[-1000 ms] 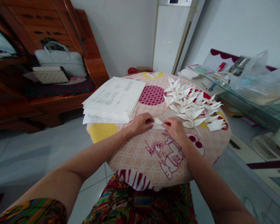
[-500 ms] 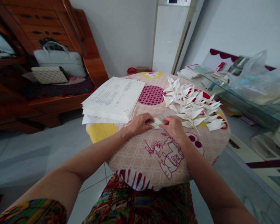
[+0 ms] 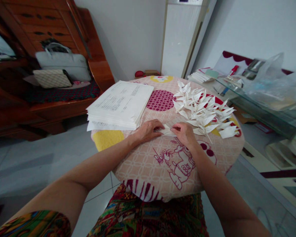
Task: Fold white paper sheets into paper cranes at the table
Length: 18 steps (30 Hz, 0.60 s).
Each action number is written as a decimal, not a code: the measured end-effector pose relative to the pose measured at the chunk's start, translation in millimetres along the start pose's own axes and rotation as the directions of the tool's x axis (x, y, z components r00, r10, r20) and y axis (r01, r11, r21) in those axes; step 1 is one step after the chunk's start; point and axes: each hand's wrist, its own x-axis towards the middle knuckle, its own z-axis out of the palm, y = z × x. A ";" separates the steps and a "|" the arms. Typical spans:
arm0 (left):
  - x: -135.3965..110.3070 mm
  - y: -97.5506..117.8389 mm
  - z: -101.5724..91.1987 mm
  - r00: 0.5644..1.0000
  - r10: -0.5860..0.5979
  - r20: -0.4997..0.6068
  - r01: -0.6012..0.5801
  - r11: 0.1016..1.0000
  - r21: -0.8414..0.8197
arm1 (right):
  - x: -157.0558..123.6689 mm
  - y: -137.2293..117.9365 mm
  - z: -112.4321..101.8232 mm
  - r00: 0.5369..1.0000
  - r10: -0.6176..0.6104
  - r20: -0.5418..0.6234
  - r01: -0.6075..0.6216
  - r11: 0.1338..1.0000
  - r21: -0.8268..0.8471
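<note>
Between my hands a small piece of folded white paper (image 3: 167,129) lies on the round table's patterned cloth (image 3: 138,158). My left hand (image 3: 151,129) has its fingers closed on the paper's left end. At the other end, the fingertips of my right hand (image 3: 184,132) pinch its edge. Just beyond my right hand spreads a pile of folded paper cranes (image 3: 199,105) with pointed tips. A thick stack of printed paper sheets (image 3: 120,102) sits past my left hand, one sheet jutting out at the bottom.
At the right, a glass-topped stand (image 3: 266,102) holds plastic bags (image 3: 271,82), a metal container and papers (image 3: 201,75). A wooden bench (image 3: 98,75) on the left carries a grey bag (image 3: 64,64) and a checked pouch (image 3: 51,79). A tall white cabinet-like unit (image 3: 179,39) stands behind the table.
My right hand has shifted very slightly to the right along the folded paper, showing a bit more of it. My left hand stays almost where it was.
</note>
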 end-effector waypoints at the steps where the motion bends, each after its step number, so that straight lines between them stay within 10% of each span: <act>1: 0.1 -0.2 -0.1 1.000 0.008 0.009 -0.008 1.000 -0.003 | -0.2 0.6 -0.1 1.000 0.008 -0.002 -0.008 1.000 0.019; 18: 2.9 -4.4 1.1 0.979 0.128 0.157 -0.148 0.982 0.120 | 5.8 17.5 -5.9 0.967 0.255 0.028 -0.256 0.948 0.189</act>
